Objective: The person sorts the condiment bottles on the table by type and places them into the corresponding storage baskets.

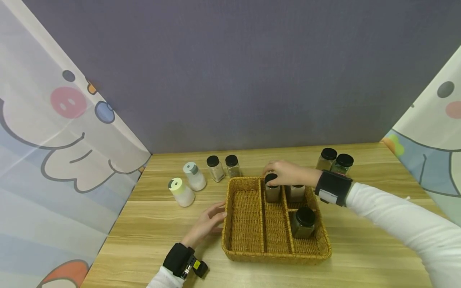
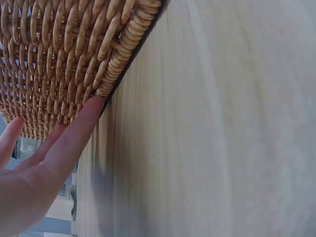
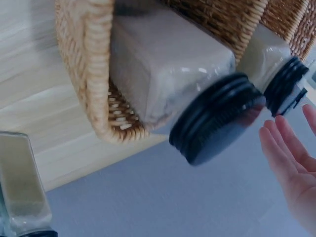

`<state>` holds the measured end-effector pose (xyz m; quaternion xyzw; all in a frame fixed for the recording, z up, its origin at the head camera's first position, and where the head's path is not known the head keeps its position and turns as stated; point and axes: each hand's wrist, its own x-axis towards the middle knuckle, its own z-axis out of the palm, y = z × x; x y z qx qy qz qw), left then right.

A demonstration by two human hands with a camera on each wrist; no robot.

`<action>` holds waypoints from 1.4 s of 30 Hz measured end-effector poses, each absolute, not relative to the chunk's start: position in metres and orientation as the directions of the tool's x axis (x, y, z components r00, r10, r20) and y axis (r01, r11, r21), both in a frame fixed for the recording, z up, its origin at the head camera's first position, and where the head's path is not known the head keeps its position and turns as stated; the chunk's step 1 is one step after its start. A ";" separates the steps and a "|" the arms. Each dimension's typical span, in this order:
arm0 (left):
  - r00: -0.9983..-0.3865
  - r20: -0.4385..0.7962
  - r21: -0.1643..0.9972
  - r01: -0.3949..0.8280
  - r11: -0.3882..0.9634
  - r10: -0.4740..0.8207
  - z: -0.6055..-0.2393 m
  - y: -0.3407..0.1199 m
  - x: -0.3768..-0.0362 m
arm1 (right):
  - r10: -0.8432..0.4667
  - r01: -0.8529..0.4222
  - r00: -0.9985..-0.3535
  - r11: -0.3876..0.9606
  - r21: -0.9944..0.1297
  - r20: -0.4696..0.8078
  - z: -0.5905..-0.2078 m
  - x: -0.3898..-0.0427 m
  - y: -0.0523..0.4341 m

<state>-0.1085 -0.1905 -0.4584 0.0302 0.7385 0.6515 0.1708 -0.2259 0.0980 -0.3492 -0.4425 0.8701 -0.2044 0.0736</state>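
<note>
- Right hand (image 1: 288, 173) in the white sleeve is over the back of the woven tan wicker basket (image 1: 245, 248), fingers relaxed and spread above the jars. In the right wrist view the fingers (image 3: 284, 148) sit just clear of the lids, so it's open and not gripping anything.
- Closest to those fingertips is a square glass spice jar with a black screw lid (image 1: 272, 188), standing upright in the back of the basket's middle compartment. Long axis vertical, lid up. Contents look brownish-grey.
- Just beside it, across the divider in the back right compartment, is a second black-lidded glass jar (image 1: 297, 193), also upright, mostly under the hand.
- Front right compartment holds a darker jar with a black lid (image 1: 303, 222), upright, with greenish-dark stuff inside.
- The left compartment shows only wicker floor.
- Left hand (image 1: 207, 224) lies flat on the light wooden table (image 1: 360, 248) with straight fingers touching the basket's left outer wall, so it's open, pressing rather than holding.
- Farther out, on the table behind the basket: two small black-capped jars (image 1: 223, 167) side by side, and two white plastic shakers (image 1: 187, 186) tilted, left of them.
- Back right: another pair of black-lidded jars (image 1: 335, 161) touching, upright.
</note>
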 end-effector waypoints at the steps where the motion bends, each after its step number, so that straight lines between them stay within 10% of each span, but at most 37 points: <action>1: -0.940 -0.212 0.973 -0.176 0.152 0.268 -0.459 -0.191 -0.109 | -0.802 -0.746 -0.594 0.516 -0.420 0.071 -0.348 -0.226 0.099; 42: -0.937 -0.205 0.977 -0.180 0.114 0.282 -0.461 -0.192 -0.109 | -0.556 -0.540 -0.824 0.713 -0.448 0.108 -0.329 -0.276 0.184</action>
